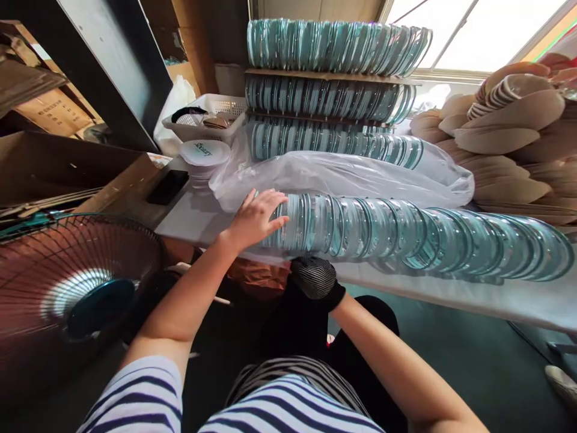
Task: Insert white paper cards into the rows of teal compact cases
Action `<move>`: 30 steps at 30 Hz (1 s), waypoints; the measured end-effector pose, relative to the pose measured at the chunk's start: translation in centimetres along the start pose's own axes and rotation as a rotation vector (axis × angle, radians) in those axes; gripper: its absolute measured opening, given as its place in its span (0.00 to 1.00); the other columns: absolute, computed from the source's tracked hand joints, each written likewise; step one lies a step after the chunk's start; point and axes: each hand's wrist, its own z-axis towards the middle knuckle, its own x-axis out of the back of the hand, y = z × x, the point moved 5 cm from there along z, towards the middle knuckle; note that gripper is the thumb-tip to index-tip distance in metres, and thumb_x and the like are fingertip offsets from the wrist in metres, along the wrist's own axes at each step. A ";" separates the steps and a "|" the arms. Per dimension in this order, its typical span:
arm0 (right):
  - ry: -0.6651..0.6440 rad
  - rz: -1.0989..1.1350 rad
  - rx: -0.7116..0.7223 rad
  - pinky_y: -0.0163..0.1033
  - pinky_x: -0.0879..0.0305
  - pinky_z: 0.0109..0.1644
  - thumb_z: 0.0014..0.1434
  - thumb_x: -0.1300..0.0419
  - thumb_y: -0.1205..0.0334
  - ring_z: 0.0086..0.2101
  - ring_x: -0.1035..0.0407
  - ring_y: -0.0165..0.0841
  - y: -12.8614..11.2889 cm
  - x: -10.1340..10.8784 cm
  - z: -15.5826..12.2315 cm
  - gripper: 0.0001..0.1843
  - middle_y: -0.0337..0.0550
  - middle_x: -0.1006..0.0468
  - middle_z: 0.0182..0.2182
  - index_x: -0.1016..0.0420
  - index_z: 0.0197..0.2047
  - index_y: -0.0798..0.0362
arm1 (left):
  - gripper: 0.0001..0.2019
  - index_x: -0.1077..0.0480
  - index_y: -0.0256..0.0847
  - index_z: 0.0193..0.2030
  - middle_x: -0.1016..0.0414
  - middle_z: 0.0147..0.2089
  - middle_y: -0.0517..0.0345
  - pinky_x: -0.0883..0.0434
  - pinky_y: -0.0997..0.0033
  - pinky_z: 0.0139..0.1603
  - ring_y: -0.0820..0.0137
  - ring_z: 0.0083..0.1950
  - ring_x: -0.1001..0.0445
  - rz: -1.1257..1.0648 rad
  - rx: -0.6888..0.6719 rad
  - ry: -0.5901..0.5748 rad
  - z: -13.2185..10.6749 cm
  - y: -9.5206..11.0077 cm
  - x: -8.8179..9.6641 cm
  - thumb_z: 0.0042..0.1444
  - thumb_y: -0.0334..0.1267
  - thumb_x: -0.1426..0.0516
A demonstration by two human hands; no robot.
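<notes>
Along the near edge of the table point(202, 221), a long row of clear discs point(360, 225) is standing, running from the person's left hand point(256, 218) toward the right end, where the discs are leaning over more. The left hand is reaching over the row's left end, palm down. Its fingers point(276, 198) are lying across the far upper side of the first discs, while the thumb point(279, 223) is pointing along them nearer the edge, so the end of the row is sitting under and just beside the spread grip. I cannot tell how firmly the fingertips are pressing. Below that edge, the right hand point(315, 278) is hovering close to the row inside a dark striped mitt point(323, 272); the cloth is hiding its fingers, so I cannot tell whether they are wide or closed. Behind the row, a clear plastic bag point(333, 180) is lying lengthwise. Toward the table's far left corner, a stack of round white pads point(205, 153) is standing in front of a white basket point(232, 108).
</notes>
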 end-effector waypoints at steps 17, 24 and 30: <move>-0.202 -0.021 -0.059 0.34 0.37 0.39 0.53 0.40 0.67 0.38 0.26 0.35 10.7 12.0 12.8 0.13 0.42 0.18 0.36 0.19 0.41 0.52 | 0.27 0.40 0.39 0.66 0.36 0.68 0.49 0.47 0.54 0.70 0.60 0.68 0.38 0.136 -0.080 -0.054 2.4 4.3 -3.0 0.62 0.45 0.48; 0.149 -0.032 -0.135 0.35 0.44 0.29 0.61 0.46 0.61 0.29 0.28 0.33 5.6 8.3 2.1 0.14 0.46 0.19 0.35 0.20 0.35 0.54 | 0.25 0.40 0.36 0.66 0.38 0.69 0.50 0.48 0.56 0.69 0.63 0.68 0.39 0.137 -0.075 -0.076 2.3 4.5 -3.0 0.62 0.39 0.51; 0.012 -0.053 -0.228 0.38 0.36 0.36 0.65 0.51 0.65 0.37 0.25 0.37 2.8 0.1 -2.3 0.19 0.47 0.19 0.46 0.21 0.50 0.49 | 0.26 0.40 0.37 0.66 0.38 0.69 0.50 0.48 0.56 0.70 0.63 0.68 0.39 0.151 -0.050 -0.093 2.4 4.7 -3.0 0.62 0.38 0.50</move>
